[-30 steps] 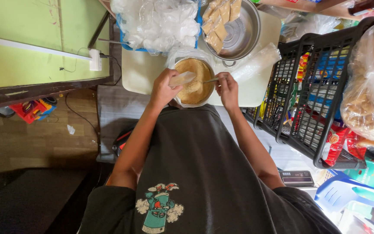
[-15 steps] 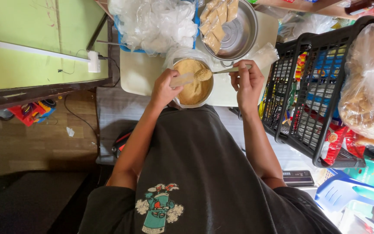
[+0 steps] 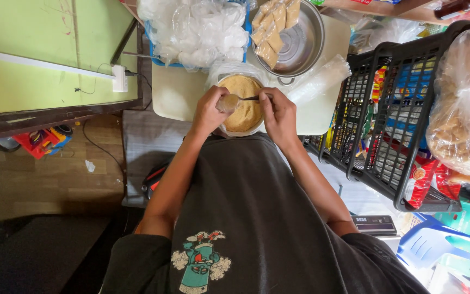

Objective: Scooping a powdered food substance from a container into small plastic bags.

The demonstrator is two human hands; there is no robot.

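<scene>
Where the head view looks straight down, a pale board [image 3: 175, 98] lies across a low surface, with a green wall [image 3: 39, 49] to one side and a wooden floor [image 3: 44, 179] below it; a black crate [image 3: 387, 130] of packets stands on the other side; beyond the fingertips sit a blue basket of clear bags [image 3: 197, 30] and a steel pot [image 3: 297, 43] with filled packets [image 3: 273, 24] along its rim; a blue chair [image 3: 441, 247] shows near the lower edge.

Both forearms reach forward from a dark shirt and meet over a bowl [image 3: 243, 98] of tan powder, which lies directly under the fingers; the left hand [image 3: 210, 109] is curled around a small bag [image 3: 228, 102], pinching it at its mouth, partly filled with the same powder; the right hand [image 3: 278, 111] is closed on a spoon [image 3: 251, 98], whose tip points into the bag's mouth, just between the two sets of fingers; the knuckles of both hands face up.
</scene>
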